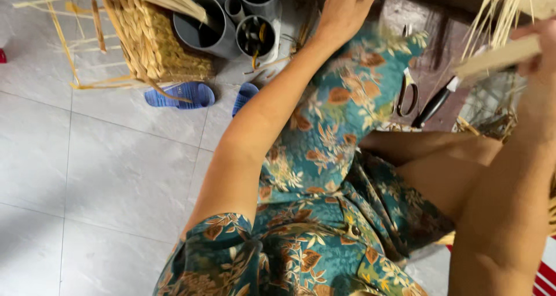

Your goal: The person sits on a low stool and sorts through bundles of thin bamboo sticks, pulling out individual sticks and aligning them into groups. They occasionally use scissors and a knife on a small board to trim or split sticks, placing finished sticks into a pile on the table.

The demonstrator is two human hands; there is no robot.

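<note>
The pale tiled floor [87, 174] fills the left half of the view, and the person sits above it in a teal dress with a leaf print [324, 215], bare knees bent toward the right. At the upper left a woven basket [153, 41] of golden plaited fibre stands on the floor, loose straw-coloured strands sticking out from its frame. Just beside it to the right is a cluster of grey plastic pipes [231, 18], upright and open at the top, one holding a sheaf of reeds. Below the basket lie a pair of blue sandals [180, 94], one partly hidden by the left arm. The left hand [343, 8] reaches forward toward the pipes, fingers spread loose and open, holding nothing that can be seen. The right hand [536, 44], blurred at the right edge, is closed around a flat pale strip of cane [498, 57], with thin reed stalks [501, 9] fanning upward above it. On a dark wooden board [434, 41] between the two arms lie a pair of scissors [408, 92] and, just beside them, a black-handled knife [434, 104].
</note>
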